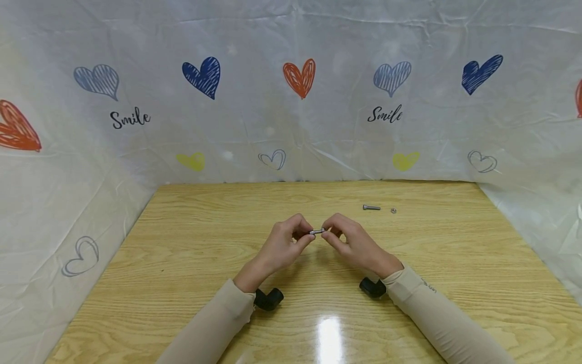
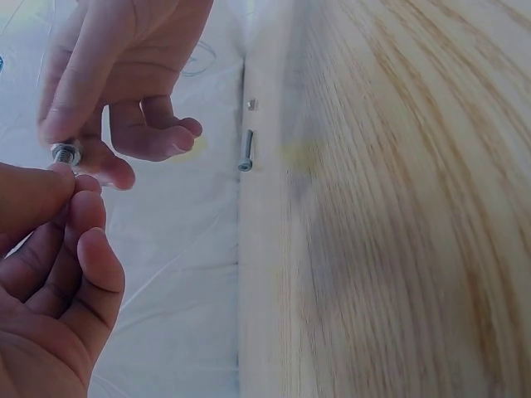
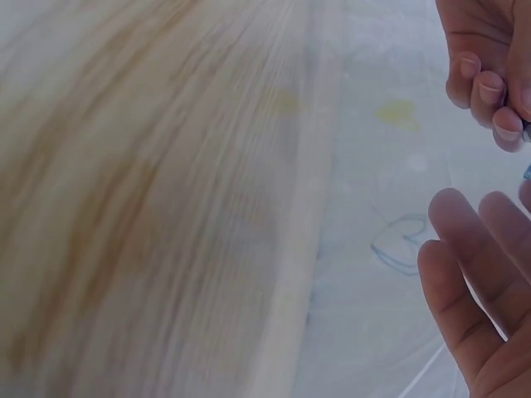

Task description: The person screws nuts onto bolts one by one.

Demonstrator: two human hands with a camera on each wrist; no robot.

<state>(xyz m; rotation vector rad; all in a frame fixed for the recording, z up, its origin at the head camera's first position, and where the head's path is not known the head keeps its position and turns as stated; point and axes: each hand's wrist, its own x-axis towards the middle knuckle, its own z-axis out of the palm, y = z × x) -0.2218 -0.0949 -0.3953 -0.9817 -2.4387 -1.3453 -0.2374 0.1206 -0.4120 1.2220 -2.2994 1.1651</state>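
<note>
Over the middle of the table, my left hand (image 1: 281, 245) pinches a small metal bolt (image 1: 317, 232) between thumb and fingertips. Facing it, my right hand (image 1: 356, 246) pinches a hex nut (image 2: 66, 153) at the bolt's free end. The left wrist view shows bolt threads right at the nut, with the bolt's head hidden by the left fingers. The right hand's other fingers are spread loosely. In the right wrist view the bolt is mostly cut off at the frame edge.
Behind the right hand, a second bolt (image 1: 371, 207) lies on the wooden table (image 1: 182, 253), and a loose nut (image 1: 393, 210) lies just right of it. White cloth (image 1: 245, 116) printed with hearts hangs along the back and sides. Black curved pieces (image 1: 269, 299) sit at both wrists.
</note>
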